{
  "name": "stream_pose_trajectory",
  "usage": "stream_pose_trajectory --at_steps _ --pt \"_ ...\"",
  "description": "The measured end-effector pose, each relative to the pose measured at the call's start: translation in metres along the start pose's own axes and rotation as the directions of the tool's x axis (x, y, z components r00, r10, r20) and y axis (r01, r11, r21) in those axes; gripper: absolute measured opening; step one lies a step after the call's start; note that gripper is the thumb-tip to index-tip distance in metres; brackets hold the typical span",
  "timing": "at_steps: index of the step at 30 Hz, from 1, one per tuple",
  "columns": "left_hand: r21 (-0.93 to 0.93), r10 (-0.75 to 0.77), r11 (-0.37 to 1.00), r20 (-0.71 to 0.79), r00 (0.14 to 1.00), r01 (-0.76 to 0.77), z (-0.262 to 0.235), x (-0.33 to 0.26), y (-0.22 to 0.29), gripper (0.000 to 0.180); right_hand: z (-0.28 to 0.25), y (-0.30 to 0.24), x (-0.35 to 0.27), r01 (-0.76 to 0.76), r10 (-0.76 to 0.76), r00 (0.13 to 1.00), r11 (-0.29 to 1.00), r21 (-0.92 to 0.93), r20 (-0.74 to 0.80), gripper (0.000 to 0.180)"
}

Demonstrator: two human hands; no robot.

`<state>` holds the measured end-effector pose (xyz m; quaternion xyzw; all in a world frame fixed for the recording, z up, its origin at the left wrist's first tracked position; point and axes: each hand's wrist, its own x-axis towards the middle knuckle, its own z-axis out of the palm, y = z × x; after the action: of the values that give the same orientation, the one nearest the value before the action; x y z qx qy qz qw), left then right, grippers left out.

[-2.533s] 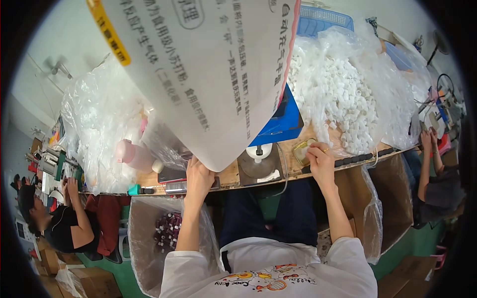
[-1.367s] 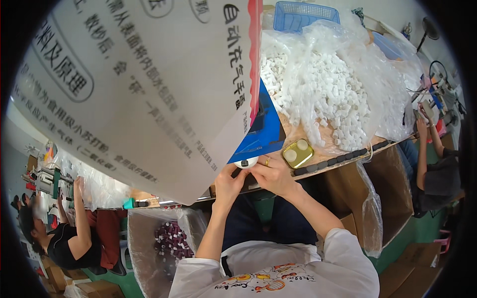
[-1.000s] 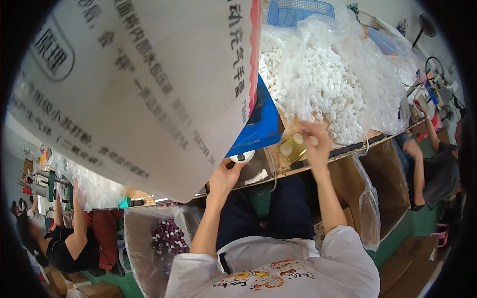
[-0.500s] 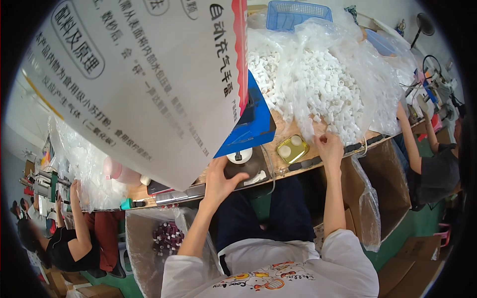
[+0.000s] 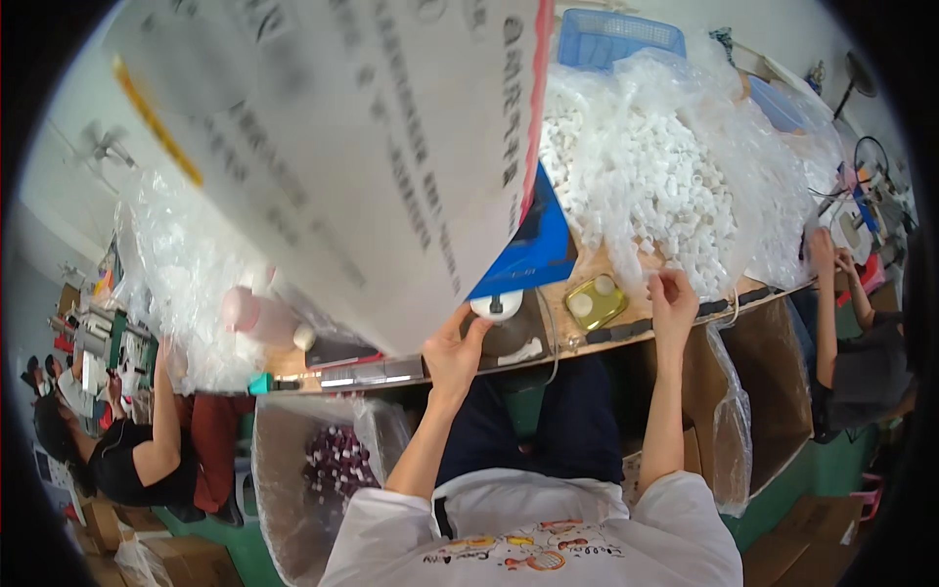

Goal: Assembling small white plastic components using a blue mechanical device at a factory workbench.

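White pieces sit in a heap at the right of the worktable — short, tube-like, probably plastic. I'd expect them very light, stiff, a bit slick, and prone to roll; pinch one across the side wall, no need to squeeze. Not likely fragile.

Left hand is half curled at the near left edge of the white round fixture, thumb and forefinger apart; can't tell if anything is between them. Right hand is just in front of the heap, fingertips drawn in to the thumb — can't confirm a piece there.

Containers: clear plastic bag around and over part of the heap. Yellow tin between the hands holds two pale discs. Lined box below the table edge, left, holds purple and white pieces. Blue basket behind the heap, contents unclear. Printed sheet blocks the upper-left view.
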<state>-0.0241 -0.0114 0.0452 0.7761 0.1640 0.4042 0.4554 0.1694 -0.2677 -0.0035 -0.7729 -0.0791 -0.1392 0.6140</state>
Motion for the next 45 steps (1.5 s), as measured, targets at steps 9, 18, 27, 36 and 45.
stream_pose_trajectory --at_steps 9,18,27,36,45 --pt "0.978 -0.204 0.205 0.023 0.979 0.02 -0.192 -0.083 -0.03 0.036 0.087 -0.075 -0.068 0.15 -0.284 0.768 0.951 0.27 0.574 0.021" --pt "0.785 -0.328 0.603 0.085 0.941 0.14 -0.093 0.017 -0.066 0.036 0.104 -0.078 -0.073 0.09 -0.288 0.757 0.935 0.343 0.586 0.011" --pt "0.19 -0.179 0.971 0.185 0.966 0.143 -0.096 0.001 -0.05 0.033 0.076 -0.019 0.039 0.284 -0.238 0.911 0.954 -0.095 0.336 0.01" --pt "0.08 -0.222 0.974 0.197 0.955 0.21 -0.08 -0.025 -0.029 0.03 0.131 -0.029 0.078 0.8 -0.335 0.504 0.528 -0.285 0.796 0.013" --pt "0.136 -0.122 0.986 0.161 0.979 0.1 -0.073 -0.028 -0.005 0.031 0.108 -0.081 -0.047 0.418 -0.313 0.488 0.903 0.097 0.815 0.018"
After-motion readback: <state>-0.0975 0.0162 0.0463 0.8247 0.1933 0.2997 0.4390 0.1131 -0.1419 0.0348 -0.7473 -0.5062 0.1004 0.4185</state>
